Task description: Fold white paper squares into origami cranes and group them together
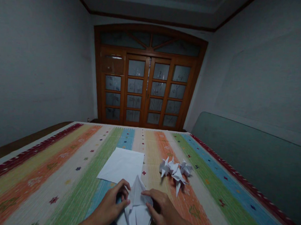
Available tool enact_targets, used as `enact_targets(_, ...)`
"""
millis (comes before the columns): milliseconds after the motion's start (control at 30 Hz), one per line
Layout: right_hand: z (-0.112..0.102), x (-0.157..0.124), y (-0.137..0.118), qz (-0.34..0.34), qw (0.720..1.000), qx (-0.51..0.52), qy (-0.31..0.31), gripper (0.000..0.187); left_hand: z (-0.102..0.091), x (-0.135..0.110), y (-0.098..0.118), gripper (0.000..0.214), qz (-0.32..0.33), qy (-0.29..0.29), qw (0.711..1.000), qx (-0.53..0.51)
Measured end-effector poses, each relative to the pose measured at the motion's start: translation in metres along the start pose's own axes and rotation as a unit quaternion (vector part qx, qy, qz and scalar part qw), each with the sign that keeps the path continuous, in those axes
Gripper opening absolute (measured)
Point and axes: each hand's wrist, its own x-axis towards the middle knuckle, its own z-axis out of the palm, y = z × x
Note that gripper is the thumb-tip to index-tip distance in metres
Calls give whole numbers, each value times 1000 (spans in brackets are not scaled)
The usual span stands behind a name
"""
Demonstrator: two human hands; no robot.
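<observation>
A sheet of white paper folded into a pointed, layered origami shape (138, 196) lies at the near edge of the table, its tip pointing away from me. My left hand (114, 202) is at its left side, fingers curled and thumb against the paper's edge. On the opposite side my right hand (165, 210) pinches the right edge between thumb and index finger. Just beyond, a flat stack or sheet of white paper (123, 165) rests to the left. Several finished-looking folded paper cranes (176, 170) sit in a cluster to the right.
A striped, multicoloured cloth (67, 175) covers the table. Along the right side stands a greenish panel or backrest (240, 148). Wooden doors with glass panes (147, 88) close off the far end, between pale walls.
</observation>
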Motion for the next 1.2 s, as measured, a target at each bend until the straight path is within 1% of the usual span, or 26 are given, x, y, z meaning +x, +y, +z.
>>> enact_targets(100,3,-1,4,-40,999,-11,14,35,-1,1,-1,20,13,3,1000,-5)
enact_targets(167,4,-1,4,-53,998,-12,22,34,-3,1,-2,19,19,5,1000,-7)
enact_targets(300,1,1,-2,-42,999,-16,-1,30,-3,-3,3,20,21,12,1000,15)
enact_targets(433,-2,0,-9,-32,999,-25,-12,35,3,-11,11,25,13,25,996,89)
enact_targets(500,-3,-1,-12,-21,999,-29,-24,37,6,-14,13,31,9,35,990,135)
enact_targets(600,-4,0,-17,-13,998,-45,-51,40,9,-15,11,33,6,49,982,182)
enact_targets(700,-5,2,-21,-20,995,-58,-73,43,8,-14,8,30,5,51,977,209)
enact_targets(800,-4,3,-21,-30,994,-61,-81,44,7,-13,6,28,18,43,976,214)
enact_targets(933,-2,2,-19,-40,994,-65,-77,45,8,-13,7,28,30,34,976,213)
enact_targets(1067,-1,0,-19,-40,994,-71,-69,46,11,-11,8,29,-1,40,978,203)
enact_targets(1200,0,-1,-18,-48,995,-69,-58,50,14,-8,10,28,-27,45,984,172)
